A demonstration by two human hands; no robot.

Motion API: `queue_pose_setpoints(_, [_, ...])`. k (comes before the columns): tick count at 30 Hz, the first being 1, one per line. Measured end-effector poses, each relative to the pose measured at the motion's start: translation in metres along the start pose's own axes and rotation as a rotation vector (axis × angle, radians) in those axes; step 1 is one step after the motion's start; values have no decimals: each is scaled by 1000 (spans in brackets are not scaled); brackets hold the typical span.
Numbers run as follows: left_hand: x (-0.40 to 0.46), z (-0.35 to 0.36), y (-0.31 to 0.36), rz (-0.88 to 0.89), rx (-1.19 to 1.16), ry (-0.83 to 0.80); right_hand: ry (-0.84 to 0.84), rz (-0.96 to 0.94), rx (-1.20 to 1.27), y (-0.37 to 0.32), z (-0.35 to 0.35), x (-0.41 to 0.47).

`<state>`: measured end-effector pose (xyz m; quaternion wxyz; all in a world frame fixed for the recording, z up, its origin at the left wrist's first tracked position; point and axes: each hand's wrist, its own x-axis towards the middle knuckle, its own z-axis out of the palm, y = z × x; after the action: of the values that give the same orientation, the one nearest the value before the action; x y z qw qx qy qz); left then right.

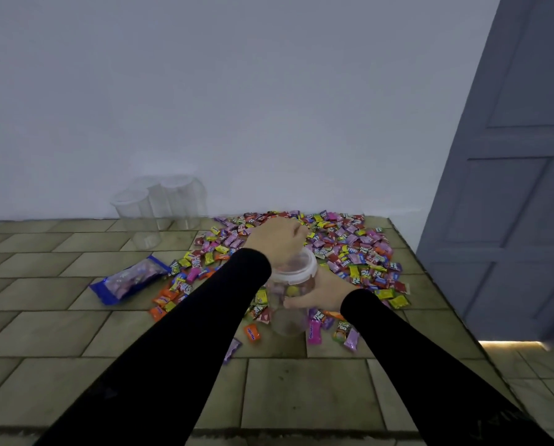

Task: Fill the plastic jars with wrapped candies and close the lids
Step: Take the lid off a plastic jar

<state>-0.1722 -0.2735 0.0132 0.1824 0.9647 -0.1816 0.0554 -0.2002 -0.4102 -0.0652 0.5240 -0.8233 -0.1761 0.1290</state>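
Note:
A clear plastic jar point(293, 312) with a white rim stands among the wrapped candies point(349, 252), partly filled with pink and yellow ones. My right hand point(322, 292) grips the jar's side just below the rim. My left hand point(277, 239) hovers over the jar's open mouth with its fingers bunched downward around a few candies that are mostly hidden. No lid is on this jar. The candies lie in a wide, colourful heap on the tiled floor, reaching back to the wall.
Three empty clear jars point(159, 210) stand by the white wall at the back left. A blue candy bag point(129, 280) lies on the floor to the left of the heap. A grey door point(510, 188) stands at the right.

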Motion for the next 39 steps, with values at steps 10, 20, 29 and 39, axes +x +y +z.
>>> queue_pose_setpoints(10, [36, 20, 12, -104, 180, -386, -8, 77, -123, 5, -1, 5])
queue_pose_setpoints(20, [33, 16, 19, -72, 193, -436, 7, 116, -114, 2, -1, 2])
queue_pose_setpoints(29, [20, 15, 9, 77, 24, -1, 44, 87, -80, 3, 1, 0])
queue_pose_setpoints(39, [-40, 21, 29, 97, 426, 145, 182, 8, -186, 2, 16, -11])
